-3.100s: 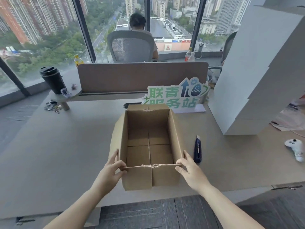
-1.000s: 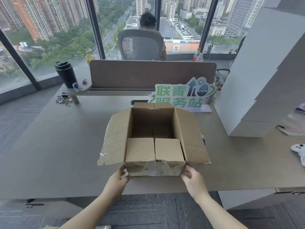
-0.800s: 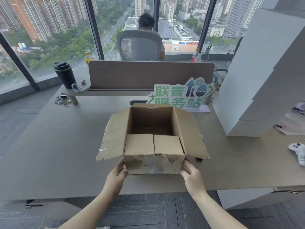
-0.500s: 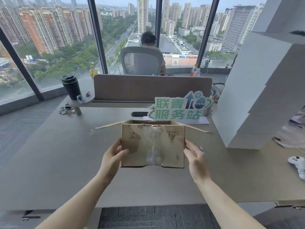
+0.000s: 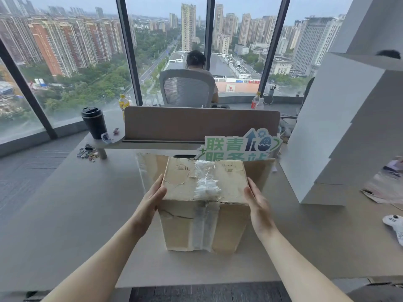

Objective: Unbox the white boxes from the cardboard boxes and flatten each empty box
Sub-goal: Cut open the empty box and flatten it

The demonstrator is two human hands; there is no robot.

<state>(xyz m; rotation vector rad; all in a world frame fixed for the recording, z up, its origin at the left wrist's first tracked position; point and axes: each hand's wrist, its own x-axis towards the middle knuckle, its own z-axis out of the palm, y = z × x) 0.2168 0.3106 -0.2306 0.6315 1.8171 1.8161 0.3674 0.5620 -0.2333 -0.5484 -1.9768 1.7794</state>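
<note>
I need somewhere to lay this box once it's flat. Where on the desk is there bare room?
Bare desk lies left of the cardboard box, from the keys to the near edge. A smaller patch lies between the box and the white controller. The right is crowded by stacked white boxes; the green sign stands behind.

view: head cam only, wide-angle, so no overlap with another view
position: sitting at head height, above the near edge of the grey rectangular desk [image 5: 65, 214]
facing: looking forward and slightly down, toward the tall floor-to-ceiling windows [image 5: 76, 62]
range: framing the worn brown cardboard box [image 5: 205, 205] close up, centre frame
edges: bending straight lines at the borders
</note>
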